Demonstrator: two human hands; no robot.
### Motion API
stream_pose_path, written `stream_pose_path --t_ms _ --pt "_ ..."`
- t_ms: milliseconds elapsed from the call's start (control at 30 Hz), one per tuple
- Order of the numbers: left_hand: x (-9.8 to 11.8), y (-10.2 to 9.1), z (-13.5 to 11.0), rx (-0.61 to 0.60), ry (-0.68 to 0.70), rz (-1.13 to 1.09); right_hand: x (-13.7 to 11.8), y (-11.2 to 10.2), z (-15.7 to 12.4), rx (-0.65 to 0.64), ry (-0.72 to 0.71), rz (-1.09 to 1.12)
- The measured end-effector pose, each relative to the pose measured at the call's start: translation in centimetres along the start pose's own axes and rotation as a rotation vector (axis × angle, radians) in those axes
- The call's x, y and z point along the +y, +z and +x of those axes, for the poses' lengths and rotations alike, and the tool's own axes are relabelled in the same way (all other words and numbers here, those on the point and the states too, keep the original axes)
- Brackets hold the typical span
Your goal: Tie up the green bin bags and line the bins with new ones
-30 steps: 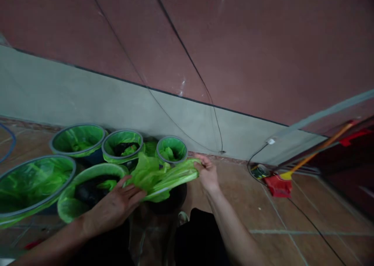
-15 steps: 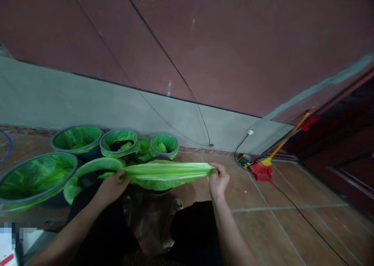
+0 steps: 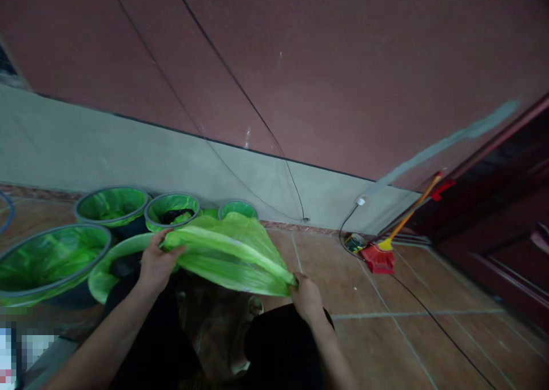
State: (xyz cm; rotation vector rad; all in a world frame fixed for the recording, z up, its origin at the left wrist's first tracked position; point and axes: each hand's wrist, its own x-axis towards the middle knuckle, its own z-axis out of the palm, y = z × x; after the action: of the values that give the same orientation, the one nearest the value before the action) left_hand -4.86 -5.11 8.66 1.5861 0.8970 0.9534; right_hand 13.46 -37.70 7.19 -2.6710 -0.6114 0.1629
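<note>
Both of my hands grip a thin green plastic bag [image 3: 227,253] and hold it spread between them over my knees. My left hand [image 3: 156,261] pinches its left edge, close to a green-lined bin [image 3: 107,264]. My right hand [image 3: 306,295] is closed on the bag's right corner, lower and nearer to me. The bag hides whatever stands right beneath it. Several round bins lined with green bags [image 3: 47,261] sit on the floor to the left, along the wall.
A red broom with a yellow-orange handle [image 3: 381,255] leans in the right corner beside a cable and wall socket [image 3: 359,201]. Black cables run down the reddish wall. A dark wooden door frame [image 3: 493,207] is at the right. The floor is brown tile [image 3: 407,333].
The bag went from bunched, to stretched flat between my hands, to billowed wide. My right hand dropped lower and nearer to me; my left hand rose slightly.
</note>
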Motion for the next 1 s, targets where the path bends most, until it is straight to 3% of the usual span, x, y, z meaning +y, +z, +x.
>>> stream_pose_path --t_ms 67,133,267,400,533,700,833,1000 --pt "0.5 -0.1 -0.5 -0.124 -0.172 -0.25 -1.1 0.9 -0.9 -0.102 -0.022 -0.052" --pt "1.3 -0.2 -1.2 -0.244 -0.244 -0.301 -3.3 1.1 -1.4 -0.083 -0.098 0.031" --pt "2.9 0.0 -3.1 -0.374 -0.132 -0.134 -9.5 0.2 -1.8 0.031 -0.374 0.353" --pt "3.8 0.2 -4.6 -0.464 -0.032 -0.07 -14.4 0.1 -1.8 -0.068 -0.572 0.489" --pt "4.3 -0.5 -5.2 -0.565 0.021 -0.111 -16.0 1.5 -1.6 -0.199 -0.545 0.504" --pt "5.2 -2.2 -5.3 -0.759 0.034 -0.159 -15.9 1.8 -1.3 0.014 -0.477 0.537" --pt "5.0 -2.2 -5.0 -0.691 0.116 -0.042 -15.7 1.1 -1.1 0.086 -0.526 0.508" --pt "3.8 -1.4 -4.4 -0.355 0.484 0.347 -14.8 0.3 -1.4 0.098 -0.564 0.285"
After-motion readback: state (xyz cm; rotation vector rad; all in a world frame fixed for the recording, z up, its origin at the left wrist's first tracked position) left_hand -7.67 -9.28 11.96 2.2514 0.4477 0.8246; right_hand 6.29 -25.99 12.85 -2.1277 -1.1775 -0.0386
